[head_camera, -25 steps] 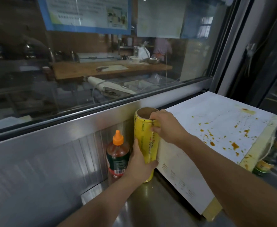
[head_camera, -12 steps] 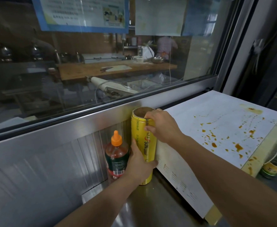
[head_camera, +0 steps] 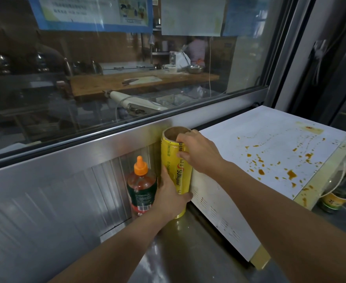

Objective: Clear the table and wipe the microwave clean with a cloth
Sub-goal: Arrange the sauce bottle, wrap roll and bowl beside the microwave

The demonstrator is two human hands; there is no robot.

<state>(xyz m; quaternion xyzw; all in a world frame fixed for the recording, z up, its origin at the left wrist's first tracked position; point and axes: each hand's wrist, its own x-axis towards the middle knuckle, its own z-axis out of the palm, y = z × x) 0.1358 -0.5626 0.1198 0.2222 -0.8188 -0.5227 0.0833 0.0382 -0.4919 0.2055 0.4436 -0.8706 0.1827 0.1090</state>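
A yellow roll of cling wrap [head_camera: 175,166] stands upright on the steel counter [head_camera: 188,252], wedged between a sauce bottle and the microwave. My left hand [head_camera: 171,198] grips its lower part. My right hand [head_camera: 196,153] holds its top rim, fingers curled over the cardboard core. The white microwave [head_camera: 270,152] sits to the right, its top spattered with orange-brown sauce stains. No cloth is in view.
A red sauce bottle with an orange cap [head_camera: 141,184] stands against the steel back panel [head_camera: 55,190], left of the roll. A dark bottle with a yellow label [head_camera: 335,199] stands right of the microwave. A glass window [head_camera: 127,78] runs above the panel.
The roll has come down slightly and now rests on the counter beside the microwave. Both hands stay on it in the same grip.
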